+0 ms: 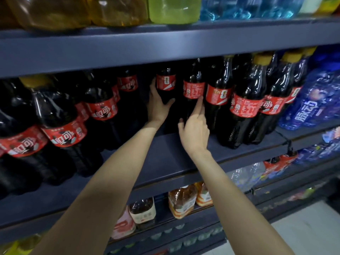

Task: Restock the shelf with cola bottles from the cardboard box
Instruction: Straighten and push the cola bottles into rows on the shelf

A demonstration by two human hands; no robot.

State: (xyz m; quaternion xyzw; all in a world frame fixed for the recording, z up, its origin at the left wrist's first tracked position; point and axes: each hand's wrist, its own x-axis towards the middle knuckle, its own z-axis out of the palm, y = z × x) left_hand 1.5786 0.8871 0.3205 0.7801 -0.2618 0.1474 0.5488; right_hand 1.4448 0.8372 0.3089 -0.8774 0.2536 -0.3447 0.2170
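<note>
While hands [176,115] touch cola bottles [166,89], blue bottles [312,100] beside.

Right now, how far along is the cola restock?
Done: cola rows stand left and right on the shelf. In hand: left hand grips a cola bottle at the back; right hand touches its neighbour. Left: bare shelf in front. Box not visible.

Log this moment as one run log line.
left hand grips cola bottle | right hand touches next cola bottle | shelf
</note>
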